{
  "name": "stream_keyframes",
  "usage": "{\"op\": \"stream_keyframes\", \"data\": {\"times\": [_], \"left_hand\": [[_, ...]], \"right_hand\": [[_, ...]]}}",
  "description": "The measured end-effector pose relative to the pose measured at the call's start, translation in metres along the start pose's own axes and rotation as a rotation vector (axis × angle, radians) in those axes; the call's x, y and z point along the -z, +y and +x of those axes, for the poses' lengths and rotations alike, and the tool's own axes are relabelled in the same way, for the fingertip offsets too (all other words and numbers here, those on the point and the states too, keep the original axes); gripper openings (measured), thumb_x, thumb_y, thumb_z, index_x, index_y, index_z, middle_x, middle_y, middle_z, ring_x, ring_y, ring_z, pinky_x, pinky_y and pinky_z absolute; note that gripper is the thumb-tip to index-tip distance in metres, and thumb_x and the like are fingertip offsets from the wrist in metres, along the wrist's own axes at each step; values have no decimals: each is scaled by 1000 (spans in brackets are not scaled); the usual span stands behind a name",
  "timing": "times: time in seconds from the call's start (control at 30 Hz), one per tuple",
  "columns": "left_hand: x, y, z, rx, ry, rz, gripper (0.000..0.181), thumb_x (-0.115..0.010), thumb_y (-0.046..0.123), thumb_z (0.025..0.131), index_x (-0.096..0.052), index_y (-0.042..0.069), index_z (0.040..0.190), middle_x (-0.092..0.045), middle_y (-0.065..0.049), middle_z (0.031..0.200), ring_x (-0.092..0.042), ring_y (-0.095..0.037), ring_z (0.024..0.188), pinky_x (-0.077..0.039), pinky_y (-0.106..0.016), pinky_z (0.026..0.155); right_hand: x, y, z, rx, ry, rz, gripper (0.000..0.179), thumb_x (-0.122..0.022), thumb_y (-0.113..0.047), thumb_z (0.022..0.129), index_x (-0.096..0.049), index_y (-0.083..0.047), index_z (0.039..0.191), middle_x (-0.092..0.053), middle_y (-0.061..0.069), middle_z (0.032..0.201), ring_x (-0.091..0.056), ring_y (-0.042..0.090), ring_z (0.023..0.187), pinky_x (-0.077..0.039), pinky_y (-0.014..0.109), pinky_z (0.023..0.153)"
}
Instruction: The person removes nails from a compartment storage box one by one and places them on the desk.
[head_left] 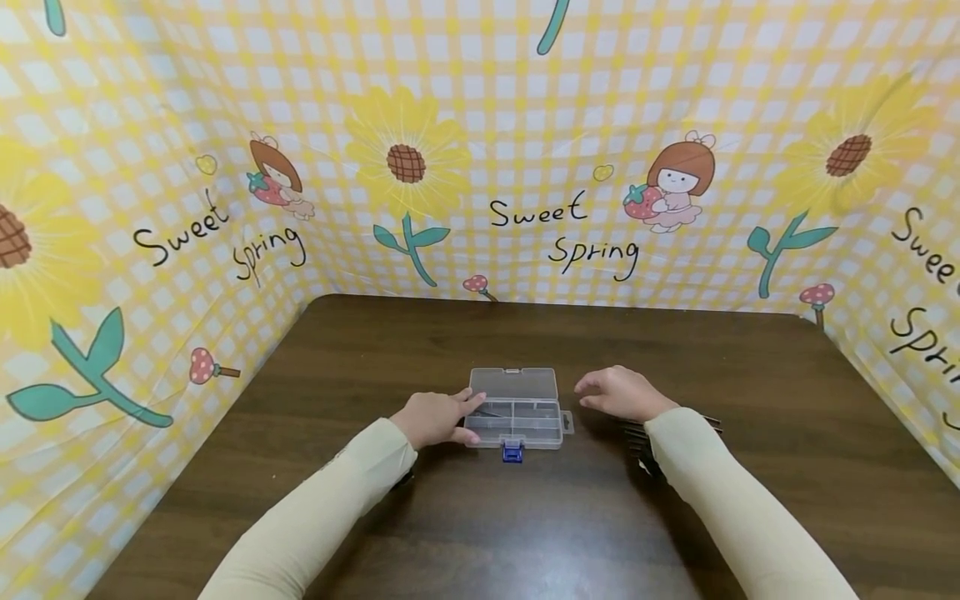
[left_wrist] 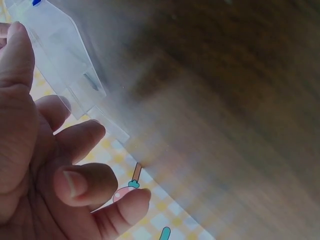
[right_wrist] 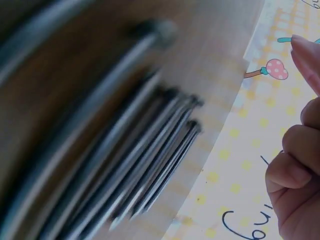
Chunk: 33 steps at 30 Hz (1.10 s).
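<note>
A clear plastic compartment box (head_left: 536, 429) lies on the table with its lid (head_left: 513, 383) raised at the back and a blue latch (head_left: 512, 452) at the front. My left hand (head_left: 435, 417) holds the box's left end between thumb and fingers. One thin dark nail (head_left: 491, 413) lies in a left compartment. To the right of the box, my right hand (head_left: 618, 392) hovers with loosely bent fingers, and nothing shows in it. Under and beside that wrist lie several metal nails (right_wrist: 150, 165), partly hidden by the sleeve in the head view.
The dark wooden table (head_left: 480, 517) carries the box and the nails. A yellow checked cloth (head_left: 480, 167) printed with flowers and figures rises along the back and both sides. A clear hang tab (head_left: 567, 422) sticks out from the box's right end.
</note>
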<state>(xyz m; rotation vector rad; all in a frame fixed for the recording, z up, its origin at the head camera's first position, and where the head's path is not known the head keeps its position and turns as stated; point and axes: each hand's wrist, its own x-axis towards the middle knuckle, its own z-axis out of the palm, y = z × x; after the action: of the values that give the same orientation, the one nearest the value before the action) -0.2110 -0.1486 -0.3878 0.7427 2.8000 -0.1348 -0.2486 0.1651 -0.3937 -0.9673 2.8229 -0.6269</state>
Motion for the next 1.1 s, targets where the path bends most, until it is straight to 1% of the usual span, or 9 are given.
{"op": "stream_keyframes", "data": {"times": [0.13,0.2,0.37,0.5,0.63,0.83,0.93,1.03,1.1], "left_hand": [[-2,-1,-1,5,1,6,75,-58,55,84,-39,22,149,-41,-3,148,-61,-21,70,-33,-31,46],[-2,-2,-1,-5,2,-18,75,-59,54,84,-39,21,148,-42,-5,148,-63,-22,73,-35,-31,47],[-1,-4,-3,-14,-4,-81,74,-60,51,85,-38,18,149,-40,-7,149,-65,-27,89,-37,-31,49],[1,-5,-3,-9,-7,-81,74,-60,51,86,-39,19,149,-39,-7,149,-64,-30,99,-41,-32,52],[1,-6,-2,-11,-13,-71,74,-60,51,86,-39,19,148,-40,-8,149,-61,-32,108,-46,-35,56],[0,-5,-1,9,-18,-29,74,-60,53,85,-40,20,148,-41,-7,148,-61,-29,109,-50,-37,60],[1,-3,0,3,-15,-25,74,-60,53,85,-40,19,148,-42,-7,148,-61,-28,108,-50,-38,61],[2,-2,0,-13,-4,-31,73,-60,53,85,-41,19,147,-43,-8,147,-64,-28,102,-49,-37,57],[2,-1,0,-16,6,-29,73,-61,53,85,-42,19,147,-44,-8,146,-65,-27,98,-47,-36,54]], "right_hand": [[-4,-10,13,-1,-16,3,19,-65,-14,91,-71,-5,106,-71,7,105,-65,26,98,-49,44,84],[-6,-16,19,3,-31,0,19,-64,-13,91,-72,-5,107,-71,6,105,-65,25,97,-50,42,83],[-8,-29,33,26,-52,-6,18,-64,-12,91,-73,-7,105,-71,5,104,-65,21,92,-51,40,78],[-9,-35,43,48,-64,-21,17,-66,-13,90,-74,-9,104,-71,5,103,-66,17,85,-51,37,74],[-13,-43,53,60,-84,-50,17,-67,-15,90,-74,-10,105,-71,5,106,-66,19,90,-52,37,75],[-18,-65,67,76,-125,-75,18,-68,-16,89,-74,-10,105,-71,4,106,-65,20,95,-51,39,80],[-21,-74,74,75,-161,-80,18,-68,-16,89,-74,-11,105,-70,3,107,-64,21,100,-50,40,84],[-24,-80,79,72,-192,-93,16,-68,-16,89,-75,-12,104,-70,2,108,-63,21,104,-49,39,86],[-26,-84,82,74,-208,-97,15,-68,-16,89,-75,-13,101,-70,1,106,-63,19,101,-50,38,85]]}}
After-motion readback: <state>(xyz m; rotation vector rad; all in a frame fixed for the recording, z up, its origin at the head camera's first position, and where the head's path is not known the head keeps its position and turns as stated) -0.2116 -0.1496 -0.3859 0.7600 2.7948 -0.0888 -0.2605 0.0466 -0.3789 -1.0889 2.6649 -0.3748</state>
